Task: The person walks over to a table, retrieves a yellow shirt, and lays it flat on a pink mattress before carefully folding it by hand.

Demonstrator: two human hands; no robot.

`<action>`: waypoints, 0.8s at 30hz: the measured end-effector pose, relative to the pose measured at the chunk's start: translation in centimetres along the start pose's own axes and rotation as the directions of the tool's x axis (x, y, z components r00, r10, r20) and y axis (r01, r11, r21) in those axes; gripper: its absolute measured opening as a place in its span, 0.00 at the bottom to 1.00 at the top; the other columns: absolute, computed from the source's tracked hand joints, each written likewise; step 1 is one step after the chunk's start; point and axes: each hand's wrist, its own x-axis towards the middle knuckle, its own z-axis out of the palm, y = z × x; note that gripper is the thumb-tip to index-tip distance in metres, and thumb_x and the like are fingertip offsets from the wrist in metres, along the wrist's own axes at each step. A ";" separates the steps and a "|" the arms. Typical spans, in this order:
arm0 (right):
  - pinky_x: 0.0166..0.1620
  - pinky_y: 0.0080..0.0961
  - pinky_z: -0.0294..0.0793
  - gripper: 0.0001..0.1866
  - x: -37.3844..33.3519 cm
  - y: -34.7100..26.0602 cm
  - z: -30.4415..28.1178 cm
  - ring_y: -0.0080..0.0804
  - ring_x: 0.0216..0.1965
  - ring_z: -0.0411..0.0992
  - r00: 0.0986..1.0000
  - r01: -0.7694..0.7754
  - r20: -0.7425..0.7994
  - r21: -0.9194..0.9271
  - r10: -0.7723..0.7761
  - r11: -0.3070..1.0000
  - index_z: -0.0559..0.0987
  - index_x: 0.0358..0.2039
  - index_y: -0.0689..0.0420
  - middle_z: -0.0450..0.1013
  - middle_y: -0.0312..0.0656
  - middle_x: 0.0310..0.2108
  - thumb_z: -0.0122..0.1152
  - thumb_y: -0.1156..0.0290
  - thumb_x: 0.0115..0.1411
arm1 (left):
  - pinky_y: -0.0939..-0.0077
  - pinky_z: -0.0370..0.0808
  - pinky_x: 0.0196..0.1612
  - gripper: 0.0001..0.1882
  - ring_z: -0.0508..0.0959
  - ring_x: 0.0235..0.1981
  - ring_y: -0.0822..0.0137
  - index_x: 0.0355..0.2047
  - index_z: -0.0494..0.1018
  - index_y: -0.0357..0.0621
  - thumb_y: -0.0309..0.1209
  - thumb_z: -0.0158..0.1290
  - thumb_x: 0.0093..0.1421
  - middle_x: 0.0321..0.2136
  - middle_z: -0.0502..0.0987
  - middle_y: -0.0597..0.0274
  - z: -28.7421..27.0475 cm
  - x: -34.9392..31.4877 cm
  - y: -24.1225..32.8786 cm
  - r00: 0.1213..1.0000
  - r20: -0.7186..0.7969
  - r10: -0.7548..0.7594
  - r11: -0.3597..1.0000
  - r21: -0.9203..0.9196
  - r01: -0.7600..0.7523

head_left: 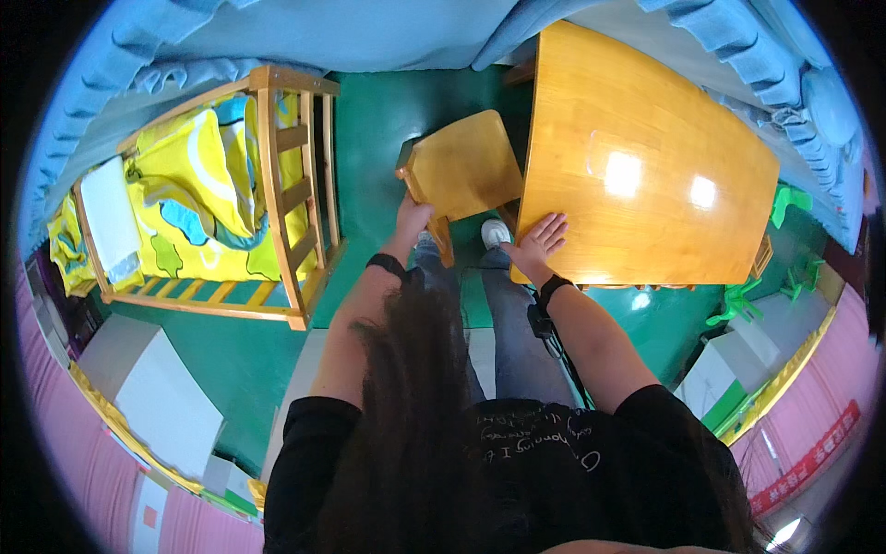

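Note:
A small wooden chair (469,164) stands on the green floor, its seat angled and its right side close against the wooden table. My left hand (414,219) is closed on the chair's near left corner, with the fingertips partly hidden. Beside it a chair leg (445,242) slants down toward my feet. On the near left corner of the glossy wooden table (660,166) my right hand (543,243) lies flat, fingers stretched out and holding nothing.
To the left is a wooden child's bed (293,198) with yellow patterned bedding (198,175) and a white pillow (111,217). Blue curtains (397,37) hang beyond the table. Small green chairs (736,303) stand at the right. White cabinets (166,397) are behind me.

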 end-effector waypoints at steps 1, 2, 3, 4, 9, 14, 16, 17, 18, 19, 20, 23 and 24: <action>0.56 0.54 0.20 0.65 0.1 -0.2 -0.1 0.57 0.59 0.15 1.000 -0.011 -0.001 0.024 0.011 1.000 0.26 0.56 0.67 0.19 0.59 0.59 0.64 0.51 0.36 | 0.72 0.72 0.21 0.24 0.75 0.25 0.64 0.46 0.60 0.42 0.21 0.47 0.44 0.31 0.72 0.59 0.1 0.9 1.3 0.999 0.040 -0.004 0.994 0.110 -0.001; 0.56 0.54 0.20 0.65 0.0 -0.1 -0.1 0.57 0.59 0.15 0.999 -0.033 -0.007 0.038 0.033 0.999 0.26 0.56 0.67 0.19 0.59 0.59 0.64 0.51 0.36 | 0.72 0.73 0.21 0.25 0.75 0.26 0.64 0.46 0.60 0.43 0.21 0.47 0.44 0.32 0.72 0.58 0.5 1.6 2.3 0.996 0.086 -0.013 0.975 0.222 -0.007; 0.56 0.54 0.20 0.64 0.0 0.0 -0.1 0.57 0.59 0.15 1.000 -0.006 0.002 0.033 0.006 0.999 0.27 0.56 0.67 0.19 0.59 0.59 0.64 0.51 0.36 | 0.70 0.73 0.23 0.24 0.75 0.27 0.63 0.46 0.61 0.44 0.23 0.47 0.45 0.33 0.72 0.58 1.2 2.3 3.2 0.992 0.118 0.051 0.973 0.220 -0.076; 0.56 0.55 0.20 0.64 0.1 0.1 -0.1 0.58 0.59 0.15 1.000 0.020 0.011 0.028 -0.021 0.999 0.27 0.56 0.67 0.19 0.59 0.59 0.64 0.51 0.36 | 0.70 0.73 0.23 0.24 0.75 0.27 0.63 0.46 0.61 0.44 0.23 0.47 0.45 0.33 0.72 0.58 1.9 3.0 4.1 0.989 0.138 0.049 0.968 0.239 -0.081; 0.56 0.55 0.21 0.64 0.0 0.8 -0.1 0.58 0.59 0.15 1.000 0.007 -0.024 0.065 -0.006 0.998 0.27 0.57 0.66 0.19 0.59 0.59 0.64 0.52 0.36 | 0.67 0.74 0.26 0.20 0.75 0.28 0.61 0.42 0.65 0.42 0.25 0.48 0.44 0.30 0.72 0.59 7.0 5.8 8.0 0.975 0.221 -0.032 0.940 0.339 -0.046; 0.56 0.55 0.19 0.63 -0.3 0.2 -1.2 0.59 0.59 0.16 0.999 0.046 0.015 0.140 -0.048 0.989 0.29 0.57 0.68 0.20 0.60 0.59 0.64 0.53 0.36 | 0.64 0.76 0.28 0.15 0.75 0.26 0.59 0.37 0.68 0.37 0.26 0.48 0.46 0.28 0.72 0.56 10.7 9.8 10.8 0.963 0.264 -0.046 0.918 0.392 -0.063; 0.56 0.55 0.19 0.63 -0.3 0.7 -1.6 0.59 0.59 0.15 0.999 0.005 0.041 0.155 -0.011 0.988 0.29 0.57 0.69 0.21 0.61 0.59 0.63 0.53 0.36 | 0.64 0.76 0.29 0.15 0.75 0.27 0.59 0.38 0.66 0.36 0.25 0.47 0.47 0.29 0.72 0.54 12.9 10.1 12.1 0.946 0.310 -0.099 0.906 0.422 -0.043; 0.56 0.54 0.19 0.63 -0.3 1.0 -1.8 0.59 0.59 0.15 0.998 0.009 0.063 0.160 -0.019 0.987 0.28 0.56 0.68 0.20 0.61 0.59 0.63 0.53 0.36 | 0.63 0.76 0.30 0.16 0.75 0.28 0.58 0.38 0.65 0.35 0.25 0.47 0.47 0.29 0.72 0.53 14.1 10.1 12.9 0.931 0.338 -0.135 0.900 0.435 -0.028; 0.56 0.53 0.18 0.63 -0.2 1.1 -1.9 0.58 0.59 0.14 0.996 0.022 0.085 0.170 -0.037 0.985 0.27 0.56 0.68 0.18 0.61 0.59 0.64 0.54 0.37 | 0.63 0.76 0.30 0.16 0.75 0.28 0.58 0.38 0.65 0.35 0.25 0.47 0.47 0.29 0.72 0.53 14.7 10.3 13.4 0.927 0.348 -0.140 0.893 0.448 -0.034; 0.56 0.54 0.18 0.62 -0.3 1.1 -2.0 0.58 0.59 0.14 0.995 0.027 0.085 0.180 -0.043 0.983 0.28 0.57 0.68 0.19 0.61 0.59 0.63 0.53 0.37 | 0.62 0.76 0.28 0.17 0.75 0.28 0.58 0.39 0.64 0.35 0.24 0.47 0.47 0.29 0.72 0.52 15.3 10.5 13.9 0.934 0.335 -0.125 0.890 0.454 -0.043; 0.56 0.54 0.18 0.62 -0.4 1.2 -2.0 0.58 0.59 0.14 0.996 0.014 0.082 0.190 -0.030 0.982 0.28 0.57 0.68 0.19 0.61 0.59 0.63 0.53 0.37 | 0.61 0.76 0.26 0.18 0.75 0.27 0.58 0.39 0.63 0.35 0.23 0.46 0.46 0.29 0.71 0.52 15.7 10.8 14.1 0.941 0.320 -0.109 0.887 0.458 -0.053; 0.56 0.55 0.19 0.62 -0.3 1.6 -2.2 0.58 0.60 0.16 0.998 0.043 0.037 0.229 -0.053 0.973 0.29 0.57 0.67 0.20 0.59 0.60 0.62 0.52 0.36 | 0.62 0.76 0.26 0.17 0.75 0.27 0.59 0.40 0.63 0.36 0.23 0.46 0.46 0.29 0.72 0.53 16.1 12.2 14.6 0.941 0.321 -0.110 0.878 0.475 -0.060; 0.56 0.55 0.19 0.62 -0.4 1.8 -2.2 0.58 0.60 0.16 0.998 0.034 0.036 0.234 -0.043 0.972 0.29 0.57 0.67 0.20 0.59 0.60 0.62 0.52 0.36 | 0.61 0.76 0.26 0.17 0.75 0.27 0.59 0.40 0.63 0.36 0.23 0.46 0.46 0.29 0.72 0.53 16.3 12.7 14.6 0.940 0.318 -0.119 0.882 0.468 -0.047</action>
